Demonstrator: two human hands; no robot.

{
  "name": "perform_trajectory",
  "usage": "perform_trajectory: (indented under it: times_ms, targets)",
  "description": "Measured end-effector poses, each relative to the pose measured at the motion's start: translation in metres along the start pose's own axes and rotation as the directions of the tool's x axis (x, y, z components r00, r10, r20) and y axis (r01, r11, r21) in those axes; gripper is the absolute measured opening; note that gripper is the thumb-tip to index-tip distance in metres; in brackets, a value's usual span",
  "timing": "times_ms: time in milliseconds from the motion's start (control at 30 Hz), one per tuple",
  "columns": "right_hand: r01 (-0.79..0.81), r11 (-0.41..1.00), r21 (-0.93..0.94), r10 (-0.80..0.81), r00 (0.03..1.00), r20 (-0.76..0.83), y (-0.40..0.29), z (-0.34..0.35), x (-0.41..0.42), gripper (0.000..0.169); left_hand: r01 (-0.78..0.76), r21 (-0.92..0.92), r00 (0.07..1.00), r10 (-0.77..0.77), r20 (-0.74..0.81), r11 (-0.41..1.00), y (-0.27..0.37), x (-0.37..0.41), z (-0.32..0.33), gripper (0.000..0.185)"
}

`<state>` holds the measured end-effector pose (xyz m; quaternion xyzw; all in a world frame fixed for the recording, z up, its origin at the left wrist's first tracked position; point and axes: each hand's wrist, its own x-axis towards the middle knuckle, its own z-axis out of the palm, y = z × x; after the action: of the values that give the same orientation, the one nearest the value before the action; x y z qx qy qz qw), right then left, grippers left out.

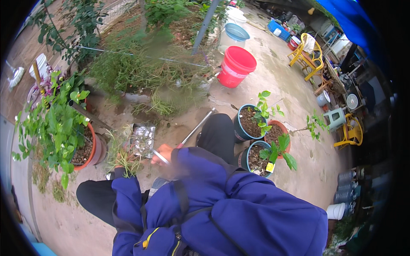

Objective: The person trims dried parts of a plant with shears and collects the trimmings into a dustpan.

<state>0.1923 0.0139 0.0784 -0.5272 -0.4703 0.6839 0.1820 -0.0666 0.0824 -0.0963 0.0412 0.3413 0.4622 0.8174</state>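
My left hand (pixel 119 165) is low at the left, mostly hidden behind a bunch of green plant stems (pixel 131 163) that it grips. The stems have reddish lower parts and spread over the side of a shallow silvery metal pan (pixel 144 136) on the ground. Just right of the pan, my right hand (pixel 164 151) is closed around a slim silvery metal tool (pixel 161 156), whose kind I cannot make out. A metal rod (pixel 199 125) with a red end slants away beside my right sleeve; whether that hand touches it is unclear.
Left stands a potted leafy plant (pixel 57 124) beside a slanting pipe (pixel 89 115). Ahead is a bed of feathery greenery (pixel 128 70) crossed by a cord. A red bucket (pixel 235 67) stands beyond my knee. Three potted seedlings, one in a teal pot (pixel 240 128), stand right on the concrete (pixel 301 166).
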Motion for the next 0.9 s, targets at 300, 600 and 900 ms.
perform_trajectory:
  times_ms: [300, 600, 900]
  targets:
    - [0.007, 0.96, -0.281, -0.052, 0.987, -0.155, -0.028, -0.002, 0.032, 0.026, 0.038, 0.043, 0.999, -0.038, -0.006, 0.998, 0.0, 0.009, 0.006, 0.062]
    - [-0.045, 0.995, 0.087, 0.047, 0.999, -0.026, -0.004, -0.005, 0.016, 0.031, 0.033, 0.06, 0.999, -0.032, -0.005, 0.998, 0.004, 0.013, 0.004, 0.063]
    - [-0.101, 0.994, -0.046, 0.104, 0.993, 0.061, 0.012, 0.001, -0.003, 0.04, 0.07, -0.044, 0.997, -0.068, 0.039, 0.997, -0.007, -0.004, -0.019, 0.065]
